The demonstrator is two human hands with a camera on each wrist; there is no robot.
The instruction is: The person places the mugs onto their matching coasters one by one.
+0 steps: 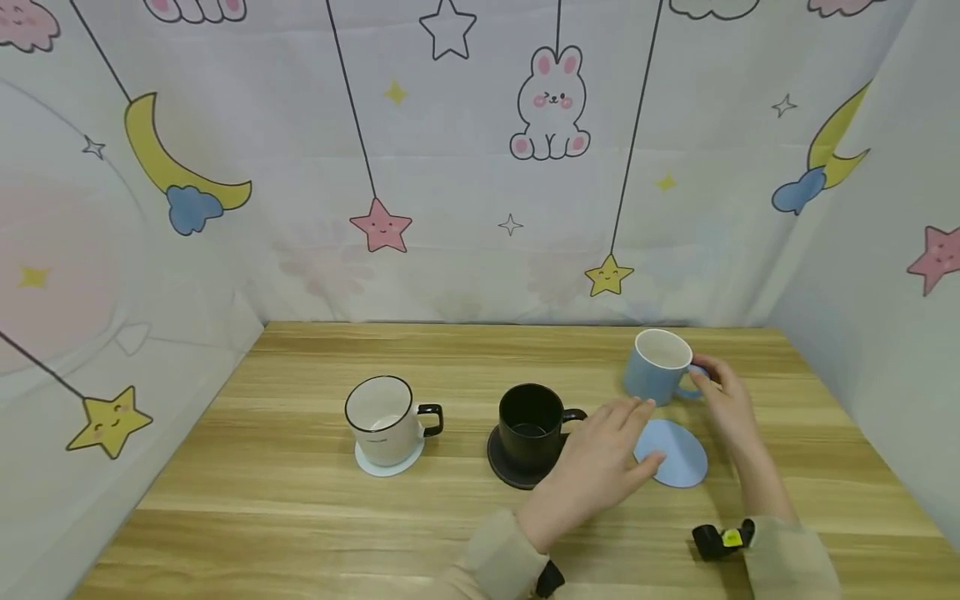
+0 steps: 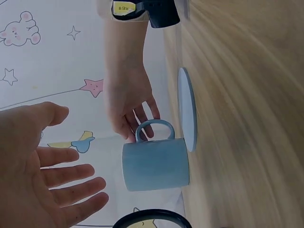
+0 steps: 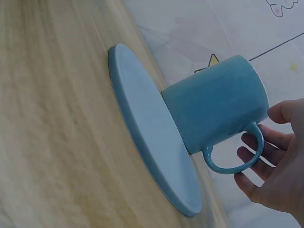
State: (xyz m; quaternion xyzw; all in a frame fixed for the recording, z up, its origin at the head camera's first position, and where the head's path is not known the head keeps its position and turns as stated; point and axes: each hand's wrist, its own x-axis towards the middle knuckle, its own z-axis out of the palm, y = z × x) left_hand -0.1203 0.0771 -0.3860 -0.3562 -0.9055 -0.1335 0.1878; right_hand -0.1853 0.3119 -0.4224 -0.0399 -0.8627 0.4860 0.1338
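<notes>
I see the right hand (image 1: pixel 726 398) at the handle of the blue mug (image 1: pixel 657 367), fingers loosely spread beside it, nothing clamped. The mug stands on the table (image 1: pixel 300 500) just behind the blue coaster (image 1: pixel 675 452) (not on it). My left hand (image 1: pixel 600 467) rests flat with straight fingers at the coaster's near edge, beside the black mug (image 1: pixel 531 423).

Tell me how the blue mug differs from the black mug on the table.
The blue mug is light blue with a white inside; the black mug is dark inside and out. The blue mug stands on bare wood behind its blue coaster; the black mug sits on a black coaster. Both stand upright, handles to the right.
</notes>
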